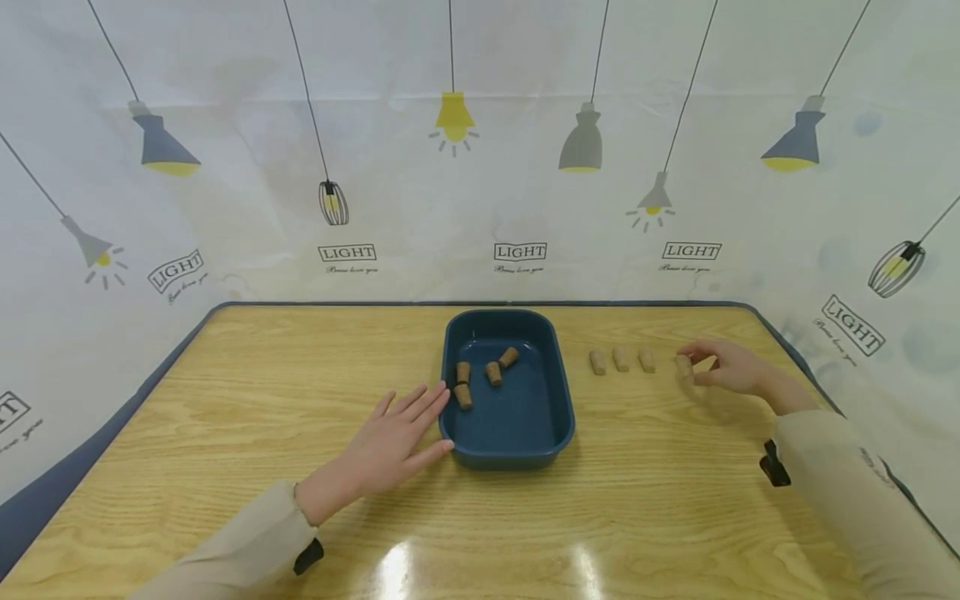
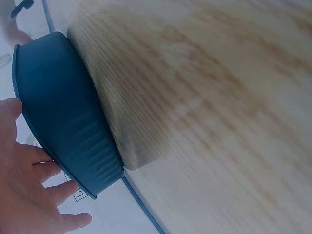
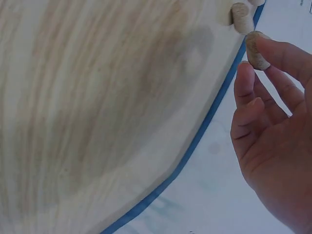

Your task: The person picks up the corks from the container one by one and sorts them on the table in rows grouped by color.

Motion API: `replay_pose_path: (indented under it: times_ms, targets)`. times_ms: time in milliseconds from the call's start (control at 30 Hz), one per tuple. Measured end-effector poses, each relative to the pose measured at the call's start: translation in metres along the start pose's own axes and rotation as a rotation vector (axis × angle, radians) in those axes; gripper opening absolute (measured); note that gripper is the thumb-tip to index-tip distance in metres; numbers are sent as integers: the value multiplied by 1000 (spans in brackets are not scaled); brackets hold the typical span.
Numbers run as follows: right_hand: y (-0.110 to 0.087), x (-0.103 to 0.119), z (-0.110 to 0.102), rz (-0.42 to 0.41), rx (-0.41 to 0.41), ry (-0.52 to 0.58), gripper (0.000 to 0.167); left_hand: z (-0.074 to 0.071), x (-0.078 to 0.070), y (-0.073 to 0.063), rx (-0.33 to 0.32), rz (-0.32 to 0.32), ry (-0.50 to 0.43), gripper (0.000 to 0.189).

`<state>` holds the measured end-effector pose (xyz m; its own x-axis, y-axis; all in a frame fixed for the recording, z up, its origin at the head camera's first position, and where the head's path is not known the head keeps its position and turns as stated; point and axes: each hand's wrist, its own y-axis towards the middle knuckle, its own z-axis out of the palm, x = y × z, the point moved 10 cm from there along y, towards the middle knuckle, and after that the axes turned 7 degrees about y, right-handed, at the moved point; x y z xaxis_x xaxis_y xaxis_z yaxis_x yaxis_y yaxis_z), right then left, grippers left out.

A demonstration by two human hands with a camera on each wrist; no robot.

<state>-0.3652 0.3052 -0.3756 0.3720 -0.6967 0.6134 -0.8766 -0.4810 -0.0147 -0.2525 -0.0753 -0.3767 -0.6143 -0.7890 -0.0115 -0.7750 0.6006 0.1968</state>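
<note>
In the head view a blue rectangular tray (image 1: 507, 457) sits mid-table with several brown corks (image 1: 492, 373) lying inside, toward its left and far part. My left hand (image 1: 393, 440) has its fingers spread along the tray's left rim; in the left wrist view the fingertips (image 2: 68, 191) show right at that rim. Right of the tray, three corks (image 1: 621, 359) stand in a row on the table. At the row's right end my right hand (image 1: 727, 367) pinches another cork (image 3: 255, 50) between thumb and fingers.
The wooden table (image 1: 300, 350) has a dark blue edge against a white backdrop (image 1: 405, 167) printed with hanging lamps. Dark clips or straps (image 1: 774, 465) show beneath both sleeves.
</note>
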Motion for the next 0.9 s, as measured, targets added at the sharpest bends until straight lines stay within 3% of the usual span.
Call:
replay_pose_path:
  times_ms: [400,900]
  targets:
    - [-3,-44,2,92,-86,-44,40,-1,-1,0,-7,1,-5,66]
    - [18,-42,7,127,-130,-2,44,-1,0,0,-10,-3,-5,66]
